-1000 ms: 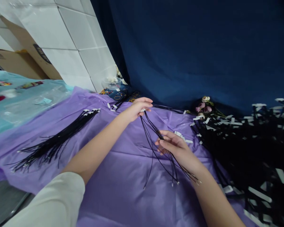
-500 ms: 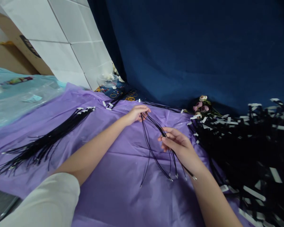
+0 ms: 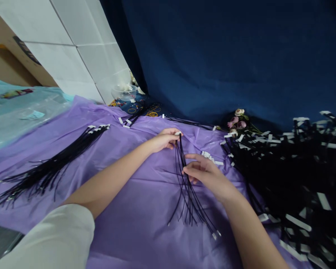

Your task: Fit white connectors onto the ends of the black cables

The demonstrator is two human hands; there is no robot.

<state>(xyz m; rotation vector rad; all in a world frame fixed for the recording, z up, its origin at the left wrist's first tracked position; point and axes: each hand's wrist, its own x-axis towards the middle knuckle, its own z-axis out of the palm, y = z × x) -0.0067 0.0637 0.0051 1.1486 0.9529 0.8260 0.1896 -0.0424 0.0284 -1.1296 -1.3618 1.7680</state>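
My left hand (image 3: 165, 139) pinches the top of a small bunch of black cords (image 3: 188, 194) at its white end piece (image 3: 178, 133). The cords hang and fan out downward over the purple cloth (image 3: 145, 224), with small silvery tips at their lower ends. Just below and to the right, my right hand (image 3: 203, 172) has its fingers curled at the upper part of the bunch, thumb and fingertips against the cords. Several white end pieces (image 3: 208, 155) lie on the cloth right behind my right hand.
A neat black bundle (image 3: 61, 158) lies at the left. A large heap of black cords with white tags (image 3: 291, 175) covers the right. Artificial flowers (image 3: 236, 121), rubber bands (image 3: 152, 113) and a clear bowl (image 3: 124, 92) sit at the back, below a dark blue curtain (image 3: 226, 56).
My left hand has moved slightly right and down, and its bunch now hangs straighter with a white end piece showing. My right hand has shifted a little left. White pieces now show behind it.
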